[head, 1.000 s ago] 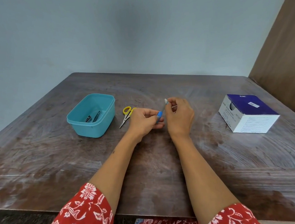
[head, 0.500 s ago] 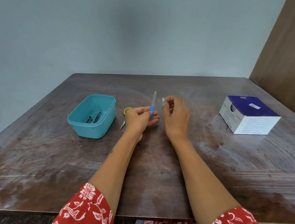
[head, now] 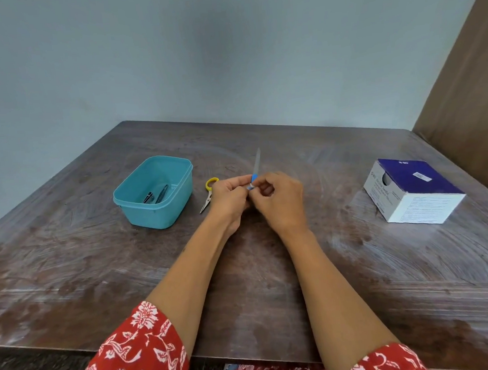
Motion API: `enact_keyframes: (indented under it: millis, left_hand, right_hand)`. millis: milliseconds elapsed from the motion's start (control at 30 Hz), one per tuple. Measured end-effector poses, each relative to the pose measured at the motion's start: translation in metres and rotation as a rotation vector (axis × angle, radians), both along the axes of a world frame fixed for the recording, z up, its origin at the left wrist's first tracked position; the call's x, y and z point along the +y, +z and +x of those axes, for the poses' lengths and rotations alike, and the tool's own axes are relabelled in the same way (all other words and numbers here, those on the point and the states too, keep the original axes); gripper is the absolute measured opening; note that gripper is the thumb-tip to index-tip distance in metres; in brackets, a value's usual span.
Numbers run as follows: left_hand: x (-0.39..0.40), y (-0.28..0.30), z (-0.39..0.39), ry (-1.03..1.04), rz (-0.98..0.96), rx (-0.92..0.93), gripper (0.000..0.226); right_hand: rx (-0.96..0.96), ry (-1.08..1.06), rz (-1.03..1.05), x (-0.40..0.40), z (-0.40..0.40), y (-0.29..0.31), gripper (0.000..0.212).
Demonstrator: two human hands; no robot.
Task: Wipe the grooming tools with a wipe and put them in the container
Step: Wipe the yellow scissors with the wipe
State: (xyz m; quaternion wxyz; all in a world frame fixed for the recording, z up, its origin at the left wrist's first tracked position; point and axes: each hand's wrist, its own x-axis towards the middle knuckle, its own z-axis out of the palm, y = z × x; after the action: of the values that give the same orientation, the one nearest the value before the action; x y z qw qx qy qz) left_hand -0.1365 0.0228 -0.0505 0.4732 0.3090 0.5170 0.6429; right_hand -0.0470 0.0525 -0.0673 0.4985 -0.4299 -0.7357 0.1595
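A dark wooden table (head: 361, 277) filled the view, its near edge running across the bottom and its far edge meeting a pale wall. A brown panel stood along the right side. Bare tabletop lay between the objects and the near edge, crossed only by the two forearms.

A teal container (head: 163, 208) sat left of centre, well in from the left edge, with two dark tools (head: 156, 195) lying inside. Just to its right lay small scissors (head: 208, 195) with yellow handles, partly hidden by the left hand (head: 228, 199). A blue and white box (head: 412, 192) stood well apart near the right edge.

Both hands met at the table's centre, knuckles toward the camera. The left hand's fingers were curled round the blue handle of a nail file (head: 256, 169), whose thin blade pointed up and away. The right hand (head: 280, 201) pinched a small white wipe (head: 251, 187) against the handle's lower end. Red floral sleeves (head: 133, 357) covered the upper arms.
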Motion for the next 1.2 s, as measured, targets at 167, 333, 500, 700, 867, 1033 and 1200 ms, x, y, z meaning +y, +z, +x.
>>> enact_keyframes:
  millis: [167,333,500,700,867,1033,1200]
  left_hand:
    - [-0.004,0.003,0.005,-0.076,0.036,-0.075,0.028]
    - [-0.007,0.008,0.001,-0.051,-0.001,-0.106,0.033]
    - [-0.006,0.011,0.000,-0.037,-0.001,-0.226,0.011]
    - [0.000,0.003,-0.003,0.015,-0.025,-0.206,0.009]
    - [-0.001,0.004,-0.004,0.045,-0.031,-0.199,0.007]
    - [0.000,0.007,-0.005,0.106,-0.011,-0.211,0.006]
    - [0.001,0.006,-0.004,0.098,-0.012,-0.201,0.004]
  right_hand:
    - [0.036,-0.062,0.024,0.000,0.003,0.002,0.012]
    - [-0.022,-0.037,0.026,-0.004,0.001,0.003,0.008]
    - [-0.030,0.010,0.032,-0.004,0.002,0.003,0.010]
    - [-0.015,0.028,0.037,-0.007,0.002,0.005,0.010]
    - [-0.007,0.012,0.082,-0.007,0.004,0.006,0.009]
    - [-0.081,0.007,0.101,-0.009,0.001,0.006,0.012]
    - [-0.100,-0.006,0.129,-0.008,0.002,0.007,0.013]
